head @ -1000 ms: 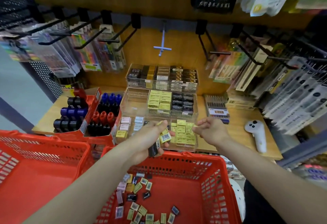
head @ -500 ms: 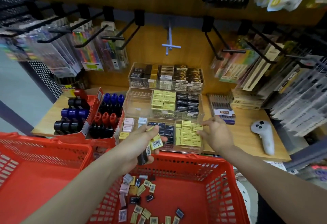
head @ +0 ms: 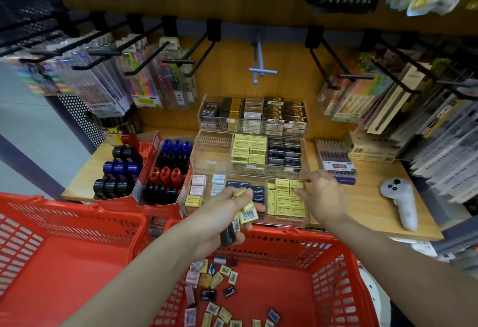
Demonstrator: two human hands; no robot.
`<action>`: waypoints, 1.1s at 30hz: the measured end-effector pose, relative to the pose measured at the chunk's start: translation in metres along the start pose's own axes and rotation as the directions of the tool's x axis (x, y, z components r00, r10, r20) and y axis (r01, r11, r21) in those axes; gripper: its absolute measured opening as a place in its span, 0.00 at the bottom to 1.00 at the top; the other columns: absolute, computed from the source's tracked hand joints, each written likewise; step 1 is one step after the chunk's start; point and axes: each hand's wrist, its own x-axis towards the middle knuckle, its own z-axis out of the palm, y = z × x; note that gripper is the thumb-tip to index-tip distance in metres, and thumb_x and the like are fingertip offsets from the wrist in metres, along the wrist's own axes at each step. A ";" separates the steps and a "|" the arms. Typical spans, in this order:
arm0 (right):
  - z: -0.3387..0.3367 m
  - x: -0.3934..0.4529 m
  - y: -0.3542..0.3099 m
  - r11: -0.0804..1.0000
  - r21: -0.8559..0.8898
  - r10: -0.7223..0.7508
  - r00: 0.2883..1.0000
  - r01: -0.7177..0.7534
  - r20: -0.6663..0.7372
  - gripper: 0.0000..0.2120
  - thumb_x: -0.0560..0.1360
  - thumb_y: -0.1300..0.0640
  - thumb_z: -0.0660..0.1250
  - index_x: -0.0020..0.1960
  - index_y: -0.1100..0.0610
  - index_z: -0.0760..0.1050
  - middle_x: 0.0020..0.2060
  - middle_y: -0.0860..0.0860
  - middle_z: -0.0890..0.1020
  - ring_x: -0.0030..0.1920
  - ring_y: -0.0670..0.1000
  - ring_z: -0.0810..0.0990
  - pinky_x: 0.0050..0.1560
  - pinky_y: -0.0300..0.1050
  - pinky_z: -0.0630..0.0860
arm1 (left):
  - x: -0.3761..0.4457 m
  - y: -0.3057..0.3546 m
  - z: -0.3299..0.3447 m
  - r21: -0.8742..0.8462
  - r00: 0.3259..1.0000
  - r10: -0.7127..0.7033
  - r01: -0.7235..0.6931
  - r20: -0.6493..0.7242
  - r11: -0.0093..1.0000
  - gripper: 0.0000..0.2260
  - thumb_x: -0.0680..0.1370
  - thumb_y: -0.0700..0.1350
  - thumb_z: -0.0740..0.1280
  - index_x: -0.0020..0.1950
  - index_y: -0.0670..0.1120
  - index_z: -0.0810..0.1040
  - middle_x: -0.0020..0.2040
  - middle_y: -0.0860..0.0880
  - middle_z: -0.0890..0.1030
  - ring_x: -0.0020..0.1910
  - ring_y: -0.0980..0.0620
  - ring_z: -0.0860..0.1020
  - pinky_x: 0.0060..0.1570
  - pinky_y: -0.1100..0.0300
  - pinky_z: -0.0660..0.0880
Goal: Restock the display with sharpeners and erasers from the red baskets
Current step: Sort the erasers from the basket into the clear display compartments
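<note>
Two red baskets [head: 344, 282] below, white controller [head: 401, 202] rightward

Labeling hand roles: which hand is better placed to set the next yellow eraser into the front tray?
Right. The right hand is free, fingers already at the yellow eraser stack in the front tray. The left hand grips the eraser bundle, acting as supply.

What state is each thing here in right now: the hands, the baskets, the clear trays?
Left hand: holds a bunch of yellow and dark erasers.
Right hand: fingers spread over the yellow erasers in the front tray.
Right red basket: loose erasers scattered on its floor.
Left red basket: nothing visible inside.
Middle tray: left compartment empty, the others stocked.
Back tray: stocked.
</note>
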 end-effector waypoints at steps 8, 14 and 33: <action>-0.079 -0.022 -0.059 0.666 0.744 -0.422 0.852 0.060 0.309 0.17 0.78 0.60 0.66 0.63 0.44 0.77 0.53 0.44 0.81 0.46 0.46 0.83 0.46 0.46 0.82 | -0.002 0.003 0.010 0.026 0.998 0.051 -0.052 0.034 0.998 0.14 0.77 0.52 0.69 0.61 0.50 0.78 0.51 0.48 0.85 0.34 0.55 0.74 0.29 0.63 0.68; -0.099 -0.036 -0.068 0.672 0.695 -0.590 0.751 0.255 0.295 0.22 0.76 0.62 0.70 0.67 0.45 0.76 0.58 0.44 0.75 0.56 0.47 0.78 0.49 0.43 0.80 | -0.012 0.007 0.014 0.233 0.985 0.158 -0.170 0.071 0.957 0.20 0.77 0.53 0.69 0.68 0.56 0.72 0.59 0.50 0.78 0.38 0.55 0.74 0.31 0.64 0.70; -0.018 0.001 -0.021 0.959 0.284 -0.085 0.954 0.000 0.288 0.20 0.74 0.56 0.74 0.65 0.53 0.77 0.60 0.49 0.77 0.41 0.39 0.79 0.34 0.25 0.71 | -0.003 0.001 -0.001 0.314 0.998 0.025 -0.044 0.065 0.948 0.10 0.81 0.50 0.66 0.60 0.49 0.77 0.54 0.47 0.85 0.37 0.52 0.69 0.30 0.63 0.66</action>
